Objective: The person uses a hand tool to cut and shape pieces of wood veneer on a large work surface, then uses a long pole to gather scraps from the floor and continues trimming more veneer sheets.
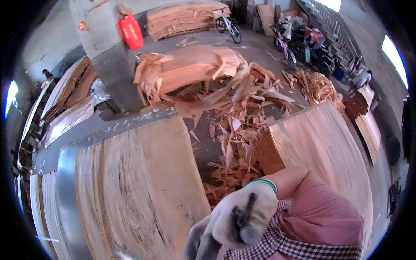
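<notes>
My right hand (249, 210) wears a white glove with grey finger parts and a green cuff edge. It is bent in front of my checked apron (323, 250), its fingers curled. A dark, slim object (243, 216) with a rounded grey end shows against the glove; its kind is unclear. To the left of this hand lies a wide stack of pale wood veneer sheets (151, 177) with dark streaks. At the lower edge, over those sheets, a small greyish shape (123, 252) seems to be part of my left hand; its fingers are hidden.
Another veneer stack (325, 138) stands close on my right. Torn veneer scraps (238, 134) litter the floor between the stacks. Ahead is a pile of reddish sheets (190, 69). Farther back are a pillar (97, 39), a white bicycle (229, 27) and a pink bicycle (284, 47).
</notes>
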Tool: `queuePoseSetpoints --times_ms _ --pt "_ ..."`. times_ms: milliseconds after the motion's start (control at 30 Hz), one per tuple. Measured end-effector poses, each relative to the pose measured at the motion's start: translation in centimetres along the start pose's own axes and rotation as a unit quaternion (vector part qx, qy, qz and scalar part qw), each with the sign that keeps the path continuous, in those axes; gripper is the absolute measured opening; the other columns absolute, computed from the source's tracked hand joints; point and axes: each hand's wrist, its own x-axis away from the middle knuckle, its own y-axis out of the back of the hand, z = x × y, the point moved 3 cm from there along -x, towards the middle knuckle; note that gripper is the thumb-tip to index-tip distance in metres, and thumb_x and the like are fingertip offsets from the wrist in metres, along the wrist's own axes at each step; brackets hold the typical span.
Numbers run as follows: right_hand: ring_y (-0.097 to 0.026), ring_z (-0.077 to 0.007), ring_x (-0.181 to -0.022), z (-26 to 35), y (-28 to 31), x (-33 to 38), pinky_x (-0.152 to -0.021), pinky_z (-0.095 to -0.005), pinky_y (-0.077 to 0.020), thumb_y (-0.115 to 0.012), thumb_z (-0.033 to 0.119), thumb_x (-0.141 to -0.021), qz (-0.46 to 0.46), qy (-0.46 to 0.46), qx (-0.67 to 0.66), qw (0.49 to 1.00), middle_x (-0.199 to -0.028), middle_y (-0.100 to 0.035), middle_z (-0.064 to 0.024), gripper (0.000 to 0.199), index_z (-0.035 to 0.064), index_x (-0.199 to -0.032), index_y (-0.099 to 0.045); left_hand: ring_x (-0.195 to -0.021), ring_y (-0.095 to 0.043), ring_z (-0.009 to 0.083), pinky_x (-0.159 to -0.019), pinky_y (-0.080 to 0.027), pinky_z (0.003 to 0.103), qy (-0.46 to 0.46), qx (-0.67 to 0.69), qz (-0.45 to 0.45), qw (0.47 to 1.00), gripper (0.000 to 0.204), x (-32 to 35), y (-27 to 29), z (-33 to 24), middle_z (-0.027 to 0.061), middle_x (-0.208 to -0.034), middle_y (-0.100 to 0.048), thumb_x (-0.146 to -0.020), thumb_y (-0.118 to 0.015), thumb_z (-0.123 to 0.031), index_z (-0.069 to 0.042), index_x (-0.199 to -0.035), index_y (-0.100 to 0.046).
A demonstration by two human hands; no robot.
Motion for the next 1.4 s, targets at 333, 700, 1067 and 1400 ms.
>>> queuePoseSetpoints --times_ms 333,700,1067,1400 --pt "-0.038 -0.0466 -0.121 11.4 8.0 6.5 -0.098 -0.0511 -0.032 -0.05 0.034 -0.093 0.114 0.422 0.018 0.899 -0.125 -0.046 -0.0366 0.041 0.003 -0.065 -0.053 -0.135 -0.027 0.0374 -0.111 -0.009 0.057 -0.27 0.038 0.316 0.909 0.048 12.0 -11.5 -37.3 0.0124 -0.139 -0.043 -0.075 -0.056 -0.007 -0.009 -0.123 -0.054" --pt "-0.052 -0.0476 -0.104 26.5 21.3 14.0 -0.084 -0.0505 -0.0444 -0.049 0.036 -0.094 -0.02 0.601 -0.219 0.769 -0.109 -0.055 -0.0366 0.043 0.0067 -0.063 -0.053 -0.132 -0.03 0.0407 -0.108 -0.015 0.058 -0.272 0.05 0.363 0.89 0.043 14.3 -23.4 -56.9 0.014 -0.133 -0.048 -0.076 -0.057 -0.012 -0.01 -0.119 -0.056" --pt "-0.055 -0.0432 -0.103 39.1 41.8 19.6 -0.087 -0.0501 -0.0424 -0.05 0.031 -0.095 0.007 0.316 0.098 0.944 -0.106 -0.062 -0.0251 0.03 0.0089 -0.075 -0.054 -0.128 -0.035 0.0404 -0.109 -0.017 0.057 -0.331 0.12 0.37 0.86 0.041 5.9 -42.3 -70.3 0.0138 -0.129 -0.05 -0.075 -0.058 -0.01 -0.009 -0.116 -0.057" --pt "-0.054 -0.0325 -0.1 44.3 61.3 13.2 -0.089 -0.0453 -0.0394 -0.052 0.035 -0.091 0.005 0.274 0.134 0.952 -0.103 -0.06 -0.0175 0.036 -0.0003 -0.09 -0.058 -0.126 -0.037 0.0378 -0.108 -0.02 0.054 -0.384 0.16 0.377 0.827 0.041 -6.4 -62.1 -84.2 0.0132 -0.129 -0.049 -0.075 -0.056 -0.009 -0.011 -0.116 -0.057"
